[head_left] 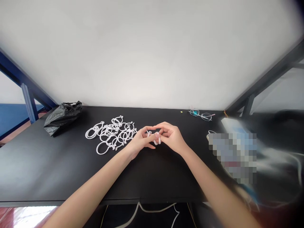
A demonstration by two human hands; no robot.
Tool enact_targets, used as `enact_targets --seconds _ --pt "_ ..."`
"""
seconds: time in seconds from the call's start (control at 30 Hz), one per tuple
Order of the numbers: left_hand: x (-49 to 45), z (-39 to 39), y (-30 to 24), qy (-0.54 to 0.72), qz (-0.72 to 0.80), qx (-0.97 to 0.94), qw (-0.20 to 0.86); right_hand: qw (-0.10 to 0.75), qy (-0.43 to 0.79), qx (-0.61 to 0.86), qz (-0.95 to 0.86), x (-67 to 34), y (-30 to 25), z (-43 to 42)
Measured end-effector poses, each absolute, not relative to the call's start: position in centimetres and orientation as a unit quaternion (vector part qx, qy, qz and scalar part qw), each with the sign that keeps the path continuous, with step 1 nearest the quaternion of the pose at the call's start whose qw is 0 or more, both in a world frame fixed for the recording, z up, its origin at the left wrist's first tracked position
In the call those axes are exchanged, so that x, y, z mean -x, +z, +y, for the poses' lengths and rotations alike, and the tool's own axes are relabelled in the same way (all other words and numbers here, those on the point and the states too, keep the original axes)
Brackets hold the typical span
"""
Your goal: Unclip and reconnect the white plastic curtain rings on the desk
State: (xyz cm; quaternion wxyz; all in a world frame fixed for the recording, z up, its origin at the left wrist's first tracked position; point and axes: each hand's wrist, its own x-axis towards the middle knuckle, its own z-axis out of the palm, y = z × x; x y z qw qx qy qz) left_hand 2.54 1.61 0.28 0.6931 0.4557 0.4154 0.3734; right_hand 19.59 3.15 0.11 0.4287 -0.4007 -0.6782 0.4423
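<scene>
My left hand and my right hand meet over the middle of the black table. Between them is a white plastic ring, gripped by the fingers of both hands. It looks like the rings in the pile, though the fingers cover much of it, and I cannot tell whether more than one ring is held. Just left of my left hand lies a loose pile of white plastic rings, several of them overlapping, with small knobs at their ends.
A crumpled black plastic bag lies at the back left of the table. Eyeglasses rest near the wall at the back right. Blurred, pixelated items stand at the right. White cables hang below the front edge.
</scene>
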Motion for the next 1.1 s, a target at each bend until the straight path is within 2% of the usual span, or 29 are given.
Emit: enact_targets --seconds 0.13,0.33,0.47,0.6,0.83,0.97,1.1 --pt "-2.3 1.6 0.6 0.393 0.416 -0.446 0.688 0.43 0.523 0.382 -0.629 -19.4 0.0 3.2" --pt "-2.3 2.0 0.3 0.447 0.393 -0.408 0.693 0.463 0.471 0.439 -0.609 -19.1 -0.4 3.4" --pt "-2.2 2.0 0.2 0.534 0.307 -0.38 0.69 0.402 0.574 0.465 -0.54 -18.5 -0.1 3.1" --pt "-2.1 1.7 0.7 0.494 0.258 -0.392 0.732 0.332 0.721 0.358 -0.492 -17.9 0.4 2.6" --pt "-1.8 1.4 1.4 0.431 0.231 -0.42 0.764 0.332 0.806 0.297 -0.389 -18.5 0.2 2.9" --pt "-1.9 1.6 1.2 0.445 0.327 -0.449 0.703 0.345 0.796 0.294 -0.402 -18.5 0.3 2.9" --pt "-1.6 2.0 0.6 0.443 0.417 -0.598 0.522 0.37 0.769 0.303 -0.424 -18.3 0.6 2.5"
